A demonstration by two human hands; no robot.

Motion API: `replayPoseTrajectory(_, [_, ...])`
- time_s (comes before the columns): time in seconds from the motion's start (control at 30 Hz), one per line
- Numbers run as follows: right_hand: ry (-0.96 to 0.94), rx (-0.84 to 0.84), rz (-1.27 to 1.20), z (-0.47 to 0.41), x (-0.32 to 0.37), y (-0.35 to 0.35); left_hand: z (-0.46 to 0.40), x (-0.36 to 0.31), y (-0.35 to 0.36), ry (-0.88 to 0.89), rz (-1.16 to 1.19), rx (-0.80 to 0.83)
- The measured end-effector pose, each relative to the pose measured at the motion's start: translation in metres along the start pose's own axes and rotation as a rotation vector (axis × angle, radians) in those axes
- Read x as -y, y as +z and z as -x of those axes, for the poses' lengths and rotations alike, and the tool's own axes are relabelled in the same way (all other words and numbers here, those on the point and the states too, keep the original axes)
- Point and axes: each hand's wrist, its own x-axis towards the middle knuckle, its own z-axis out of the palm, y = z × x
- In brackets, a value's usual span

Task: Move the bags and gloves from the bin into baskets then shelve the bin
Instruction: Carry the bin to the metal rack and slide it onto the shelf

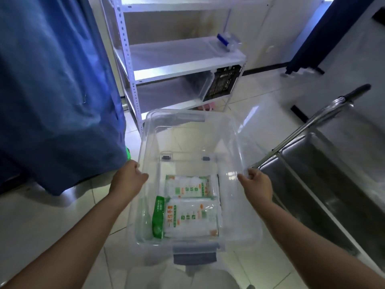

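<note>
The person holds a clear plastic bin (pixel 193 163) out in front of them, above the tiled floor (pixel 52 222). The left hand (pixel 128 180) grips the bin's left rim, fingers curled over the edge. The right hand (pixel 257 184) grips the right rim the same way, thumb on the inner side. Both bare forearms reach in from the bottom corners.

Inside the bin, toward the near end, lie two flat packets with green and orange print. The far packet (pixel 188 185) lies against the near packet (pixel 191 217), and the near one shows a solid green strip along its left side. Whether they hold bags or gloves I cannot tell from the print. A grey latch (pixel 194 252) sits on the bin's near end.

Straight ahead stands a white metal shelving unit (pixel 166 65). On its lower level sits a black slatted basket (pixel 224 84), with another clear container (pixel 195 86) just to its left. A small blue and clear object (pixel 226 41) rests on the shelf above.

A blue curtain (pixel 56 90) hangs at the left. At the right stands a stainless steel cart (pixel 325 174) with a black-tipped handle.
</note>
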Motion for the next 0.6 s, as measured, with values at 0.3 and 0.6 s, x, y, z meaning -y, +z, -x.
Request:
replayPoseTrajectory(0.3, [-0.068, 0.164, 0.103, -0.232, 0.064, 0.035, -0.172, -0.084, 0.053, -0.152, -0.003, -0.050])
replayPoseTrajectory(0.6, [-0.074, 0.337, 0.099, -0.400, 0.140, 0.104, -0.325, -0.118, 0.072, -0.282, 0.024, -0.045])
